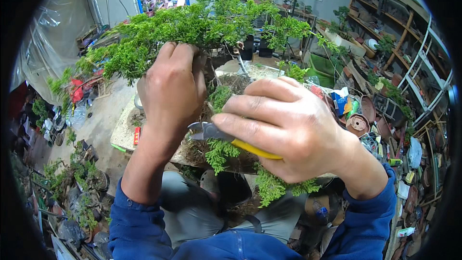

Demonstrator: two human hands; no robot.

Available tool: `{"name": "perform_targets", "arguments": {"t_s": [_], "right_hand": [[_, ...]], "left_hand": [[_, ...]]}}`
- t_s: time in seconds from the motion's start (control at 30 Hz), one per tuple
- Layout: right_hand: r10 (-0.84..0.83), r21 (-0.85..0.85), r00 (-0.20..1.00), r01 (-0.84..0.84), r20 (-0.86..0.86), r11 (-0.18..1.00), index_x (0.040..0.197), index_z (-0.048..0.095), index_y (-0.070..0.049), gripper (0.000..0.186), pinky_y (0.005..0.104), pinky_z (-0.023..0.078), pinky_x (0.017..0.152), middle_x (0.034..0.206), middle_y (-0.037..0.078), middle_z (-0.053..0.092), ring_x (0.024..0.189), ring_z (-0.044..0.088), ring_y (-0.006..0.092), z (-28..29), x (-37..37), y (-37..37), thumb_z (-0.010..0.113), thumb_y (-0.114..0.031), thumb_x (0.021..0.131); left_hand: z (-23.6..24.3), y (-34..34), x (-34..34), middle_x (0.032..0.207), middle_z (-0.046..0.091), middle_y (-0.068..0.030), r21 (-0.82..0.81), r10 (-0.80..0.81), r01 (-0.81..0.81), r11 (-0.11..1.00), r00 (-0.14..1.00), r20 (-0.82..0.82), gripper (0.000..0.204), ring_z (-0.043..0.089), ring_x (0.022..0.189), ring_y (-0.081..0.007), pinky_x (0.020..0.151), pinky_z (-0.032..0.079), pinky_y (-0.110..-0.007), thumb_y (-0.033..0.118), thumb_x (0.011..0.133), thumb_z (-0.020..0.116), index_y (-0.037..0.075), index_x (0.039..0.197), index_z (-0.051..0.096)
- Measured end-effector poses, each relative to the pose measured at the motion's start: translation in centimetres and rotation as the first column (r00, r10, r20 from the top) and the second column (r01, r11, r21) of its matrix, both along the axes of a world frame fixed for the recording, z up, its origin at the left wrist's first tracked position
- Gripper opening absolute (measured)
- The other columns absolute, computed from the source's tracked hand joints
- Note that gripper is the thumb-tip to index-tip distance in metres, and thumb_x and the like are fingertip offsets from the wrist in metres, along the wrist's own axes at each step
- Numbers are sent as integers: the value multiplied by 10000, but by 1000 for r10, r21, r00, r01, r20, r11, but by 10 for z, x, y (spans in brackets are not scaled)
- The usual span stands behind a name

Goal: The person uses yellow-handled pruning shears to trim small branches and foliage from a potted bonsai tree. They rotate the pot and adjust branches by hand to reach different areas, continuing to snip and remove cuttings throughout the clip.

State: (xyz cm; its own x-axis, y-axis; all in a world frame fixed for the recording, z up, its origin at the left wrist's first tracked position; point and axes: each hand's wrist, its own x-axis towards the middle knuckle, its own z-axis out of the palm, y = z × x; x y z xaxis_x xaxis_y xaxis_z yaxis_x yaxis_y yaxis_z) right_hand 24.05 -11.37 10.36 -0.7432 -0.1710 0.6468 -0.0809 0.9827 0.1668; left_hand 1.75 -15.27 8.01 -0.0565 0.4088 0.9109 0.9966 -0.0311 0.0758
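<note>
A small juniper-like tree (192,24) with dense green foliage stands close in front of me, its branches spreading left and right. My left hand (171,94) is wrapped around its trunk or a thick branch just under the foliage. My right hand (288,125) grips a cutter with yellow handles (226,137); its grey metal jaws point left, near the base of my left hand. Soil and roots (236,84) show between my hands, and low green sprigs (269,185) hang below the right hand. What the jaws touch is hidden.
A pale work board (122,135) with a small red object (136,136) lies beneath the tree. Potted plants (82,183) crowd the floor at left. Pots, saucers and clutter (358,125) fill the right, before wooden shelves (385,14). Plastic sheeting (53,38) hangs at the left.
</note>
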Motion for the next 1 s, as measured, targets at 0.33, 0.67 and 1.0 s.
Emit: {"name": "perform_targets", "arguments": {"t_s": [0.33,0.67,1.0], "right_hand": [[-19,2,998,19,-60,1000,1162,744,-40,476,434,566,803,1124,101,701,1004,657,318,-22,-11,-9,690,-131,697],[36,-35,992,-41,-124,999,1108,760,-24,433,404,544,797,1083,106,714,962,671,268,-27,-13,-8,677,-168,708],[41,-76,993,-49,-108,996,1153,754,-34,443,392,527,823,1121,96,716,989,652,258,-24,-11,-7,693,-147,729]], "left_hand": [[-9,4,-40,798,635,-145,112,-357,350,930,932,58,82,622,716,-302,673,498,-368,38,914,737,-6,939,672],[-64,-38,-21,938,714,-69,195,-401,743,640,106,910,281,648,729,-106,596,486,-243,142,1001,649,-34,1217,681],[-63,31,-6,924,646,-119,766,-453,608,208,-634,627,187,702,763,-260,543,576,-348,157,1042,593,30,1178,578]]}}
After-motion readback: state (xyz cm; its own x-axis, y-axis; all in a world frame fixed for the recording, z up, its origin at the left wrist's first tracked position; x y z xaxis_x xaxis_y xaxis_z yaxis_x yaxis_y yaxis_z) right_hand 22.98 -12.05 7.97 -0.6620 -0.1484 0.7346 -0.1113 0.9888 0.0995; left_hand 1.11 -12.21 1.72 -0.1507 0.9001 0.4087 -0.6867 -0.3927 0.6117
